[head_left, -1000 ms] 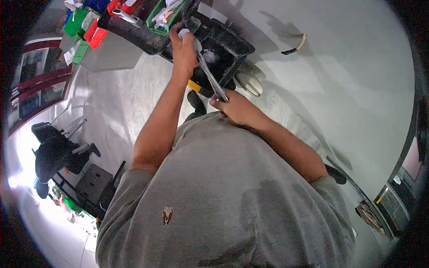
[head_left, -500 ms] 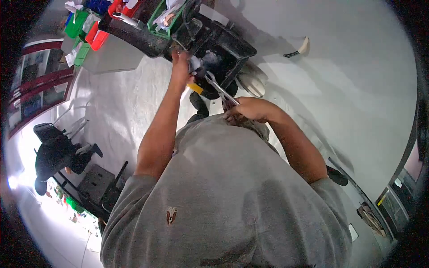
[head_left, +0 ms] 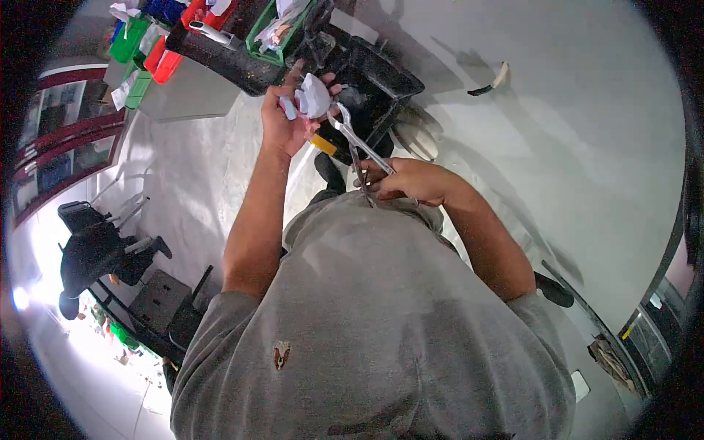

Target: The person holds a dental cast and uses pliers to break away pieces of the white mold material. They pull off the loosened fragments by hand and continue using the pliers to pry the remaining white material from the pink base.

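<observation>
Palm up, my left hand (head_left: 282,121) holds a whitish rounded object (head_left: 314,97) with smaller bluish-white pieces beside it. My right hand (head_left: 400,180) is closed round the handles of a metal plier-like tool (head_left: 359,141). The tool's jaws reach up beside my left hand, close to the whitish object; whether they touch it I cannot tell. Beneath both hands is a black tray (head_left: 389,84), and a yellow piece (head_left: 323,144) shows just below my left hand.
A green bin (head_left: 265,50) with wrapped items stands beyond my left hand. Red (head_left: 163,62) and green bins (head_left: 129,40) are at the upper left, near a white-handled tool (head_left: 213,33). Another person (head_left: 92,249) in dark clothes sits at the far left.
My left hand has turned palm up and opened out, bringing the whitish object into clear view. The tool in my right hand has shifted slightly, with its handles now spread more.
</observation>
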A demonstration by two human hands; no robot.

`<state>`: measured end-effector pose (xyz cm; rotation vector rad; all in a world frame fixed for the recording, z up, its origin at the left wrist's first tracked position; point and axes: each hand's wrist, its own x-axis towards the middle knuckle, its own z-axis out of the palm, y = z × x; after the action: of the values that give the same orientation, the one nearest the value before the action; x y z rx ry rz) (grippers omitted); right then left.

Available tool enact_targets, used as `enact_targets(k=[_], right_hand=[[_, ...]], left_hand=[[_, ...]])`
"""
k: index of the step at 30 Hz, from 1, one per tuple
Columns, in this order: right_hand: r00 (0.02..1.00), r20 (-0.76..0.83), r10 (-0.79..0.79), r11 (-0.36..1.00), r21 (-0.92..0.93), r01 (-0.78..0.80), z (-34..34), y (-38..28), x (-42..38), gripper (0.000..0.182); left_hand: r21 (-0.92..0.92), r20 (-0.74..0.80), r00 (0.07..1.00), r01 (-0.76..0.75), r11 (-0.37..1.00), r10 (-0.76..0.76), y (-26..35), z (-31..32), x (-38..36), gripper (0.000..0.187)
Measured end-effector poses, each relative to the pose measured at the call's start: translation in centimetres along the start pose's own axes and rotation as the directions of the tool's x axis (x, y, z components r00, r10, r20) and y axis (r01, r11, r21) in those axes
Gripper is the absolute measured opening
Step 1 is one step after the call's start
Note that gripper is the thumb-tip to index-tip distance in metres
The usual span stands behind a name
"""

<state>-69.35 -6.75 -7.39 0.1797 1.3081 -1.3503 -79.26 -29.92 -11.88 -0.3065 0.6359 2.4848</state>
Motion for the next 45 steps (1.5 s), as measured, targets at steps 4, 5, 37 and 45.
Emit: enact_targets(k=[4, 5, 37, 45], right_hand=[[0.975, -0.214, -0.065, 0.86, -0.507, -0.054, 2.4, -4.1, -2.0, 0.054], [0.974, -0.217, -0.066, 0.861, -0.505, -0.054, 2.9, -4.6, -2.2, 0.054], [0.724, -0.52, -0.454, 0.779, -0.625, 0.04, 6.0, -1.5, 0.6, 0.027], [0.888, -0.268, -0.373, 0.867, -0.44, 0.232, 4.2, -3.1, -2.0, 0.029]], left_hand=[[0.181, -0.163, 0.965, -0.174, 0.968, 0.204, -0.6, 0.6, 0.0, 0.064], [0.181, -0.16, 0.966, -0.171, 0.968, 0.201, -0.9, 1.1, -0.1, 0.064], [0.438, -0.093, 0.886, -0.374, 0.818, 0.455, -1.2, 4.8, -1.3, 0.057], [0.324, -0.095, 0.896, -0.383, 0.865, 0.433, -0.7, 4.8, -2.4, 0.056]])
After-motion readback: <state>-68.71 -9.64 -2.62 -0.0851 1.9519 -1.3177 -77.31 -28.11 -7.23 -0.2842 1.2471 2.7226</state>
